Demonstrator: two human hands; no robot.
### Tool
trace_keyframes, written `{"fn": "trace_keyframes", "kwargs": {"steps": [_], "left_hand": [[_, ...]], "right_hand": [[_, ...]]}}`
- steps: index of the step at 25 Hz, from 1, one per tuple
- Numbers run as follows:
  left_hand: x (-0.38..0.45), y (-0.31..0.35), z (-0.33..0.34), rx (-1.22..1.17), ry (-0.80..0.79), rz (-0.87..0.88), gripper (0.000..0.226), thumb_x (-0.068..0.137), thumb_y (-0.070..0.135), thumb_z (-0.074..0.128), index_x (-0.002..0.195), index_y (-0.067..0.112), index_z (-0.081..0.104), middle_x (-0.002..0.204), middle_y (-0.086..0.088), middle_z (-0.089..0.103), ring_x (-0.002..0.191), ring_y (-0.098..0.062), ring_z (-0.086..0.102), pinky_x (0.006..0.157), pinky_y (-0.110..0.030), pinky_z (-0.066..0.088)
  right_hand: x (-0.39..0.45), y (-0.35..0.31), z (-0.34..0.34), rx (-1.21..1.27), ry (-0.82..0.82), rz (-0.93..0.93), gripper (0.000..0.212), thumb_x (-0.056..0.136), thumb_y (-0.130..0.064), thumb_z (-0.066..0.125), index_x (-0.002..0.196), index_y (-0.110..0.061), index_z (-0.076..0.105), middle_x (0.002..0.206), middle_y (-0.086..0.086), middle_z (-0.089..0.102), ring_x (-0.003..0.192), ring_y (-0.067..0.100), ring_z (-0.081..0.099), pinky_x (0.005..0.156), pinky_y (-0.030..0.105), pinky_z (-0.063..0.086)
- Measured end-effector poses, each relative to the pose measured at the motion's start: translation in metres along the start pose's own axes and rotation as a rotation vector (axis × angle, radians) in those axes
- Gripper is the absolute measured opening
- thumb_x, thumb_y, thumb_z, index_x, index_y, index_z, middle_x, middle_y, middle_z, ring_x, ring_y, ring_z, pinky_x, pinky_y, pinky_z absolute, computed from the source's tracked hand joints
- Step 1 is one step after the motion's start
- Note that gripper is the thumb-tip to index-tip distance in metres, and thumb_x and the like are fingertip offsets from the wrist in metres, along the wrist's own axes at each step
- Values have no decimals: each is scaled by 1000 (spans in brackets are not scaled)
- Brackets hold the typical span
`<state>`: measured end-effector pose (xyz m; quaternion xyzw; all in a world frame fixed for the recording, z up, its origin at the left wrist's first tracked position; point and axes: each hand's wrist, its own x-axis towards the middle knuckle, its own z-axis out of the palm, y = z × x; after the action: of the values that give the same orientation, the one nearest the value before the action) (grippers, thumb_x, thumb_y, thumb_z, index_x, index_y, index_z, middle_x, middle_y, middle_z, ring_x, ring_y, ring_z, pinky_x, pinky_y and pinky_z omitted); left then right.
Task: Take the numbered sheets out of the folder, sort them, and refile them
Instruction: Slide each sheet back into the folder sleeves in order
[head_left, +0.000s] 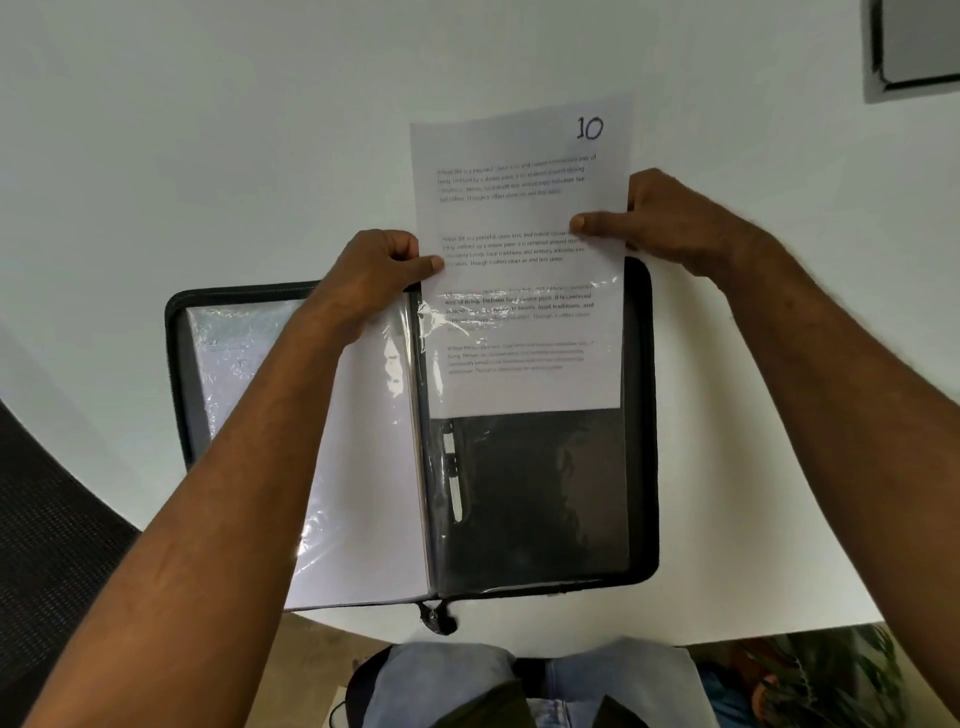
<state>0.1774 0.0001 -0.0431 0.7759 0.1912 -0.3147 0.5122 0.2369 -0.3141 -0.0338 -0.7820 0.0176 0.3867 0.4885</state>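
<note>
A black zip folder (641, 426) lies open on the white table, with clear plastic sleeves inside. A printed sheet marked 10 (519, 208) stands half inside the right-hand sleeve (535, 483), its lower edge about a third of the way down the sleeve. My left hand (374, 275) pinches the sheet's left edge at the sleeve's mouth. My right hand (670, 218) grips the sheet's right edge, thumb on the front. The left-hand sleeves (363, 467) hold white paper, partly hidden under my left forearm.
The white table (208, 156) stretches beyond the folder. A dark framed panel (914, 47) sits at the far right corner. A black mesh chair (47, 519) is at lower left. A zip pull (436, 618) hangs off the folder's near edge; my lap lies below it.
</note>
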Motion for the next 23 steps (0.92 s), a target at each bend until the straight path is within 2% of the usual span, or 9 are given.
{"fn": "trace_keyframes", "kwargs": {"steps": [3,6,7,9,11,13,17,19,23], "left_hand": [[1,-2,-1,-67,34,20,23,95,22,74,89,0,69,98,-15,76,81,-14,70,82,-29,60],[0,-3,0,-80,50,15,39,95,22,74,97,-15,62,108,-31,70,83,-22,66,93,-44,59],[0,-3,0,-77,49,11,39,96,21,74,98,-16,61,108,-30,71,82,-20,67,89,-41,60],[0,-3,0,-29,27,10,32,96,18,73,92,-12,64,96,-17,77,72,-5,70,68,-22,61],[0,-1,0,30,-18,6,24,97,15,72,79,0,64,75,7,74,53,6,62,51,-9,46],[-1,-1,-1,61,-40,14,29,96,13,72,71,7,59,57,16,65,45,7,55,47,-7,40],[1,-5,-1,-15,6,51,25,95,19,74,75,10,62,72,6,66,57,1,60,59,-11,46],[2,-7,-1,-7,34,58,32,95,21,74,76,4,56,72,-6,54,58,-8,49,55,-13,40],[3,-7,-3,108,11,53,33,94,23,75,81,-3,58,75,-10,49,57,-12,40,48,-17,35]], "right_hand": [[-1,2,-1,-147,-126,56,42,92,-33,76,133,-25,66,125,-7,72,109,11,70,97,28,54],[0,2,0,-188,-177,74,48,90,-33,78,136,-24,66,127,-7,72,112,12,69,103,32,53],[1,2,1,-175,-151,65,48,90,-33,78,136,-23,66,126,-7,72,112,12,70,102,32,54],[2,0,4,-73,-33,23,43,91,-36,78,131,-22,69,120,-7,75,107,12,73,96,30,57],[3,-1,6,58,89,-29,37,93,-39,76,124,-18,73,113,-4,78,101,13,75,87,26,59],[2,-3,4,44,122,-42,32,94,-40,75,115,-16,75,104,-4,79,93,14,76,79,25,56],[1,-8,0,-215,-66,28,29,92,-40,76,107,-15,78,97,3,79,87,21,73,79,32,54],[1,-9,0,-318,-157,73,24,91,-38,77,104,-18,79,97,3,78,91,24,74,80,32,54],[5,-12,9,-336,-128,-19,15,94,-31,75,105,-22,79,98,-1,77,97,20,72,88,33,53]]}}
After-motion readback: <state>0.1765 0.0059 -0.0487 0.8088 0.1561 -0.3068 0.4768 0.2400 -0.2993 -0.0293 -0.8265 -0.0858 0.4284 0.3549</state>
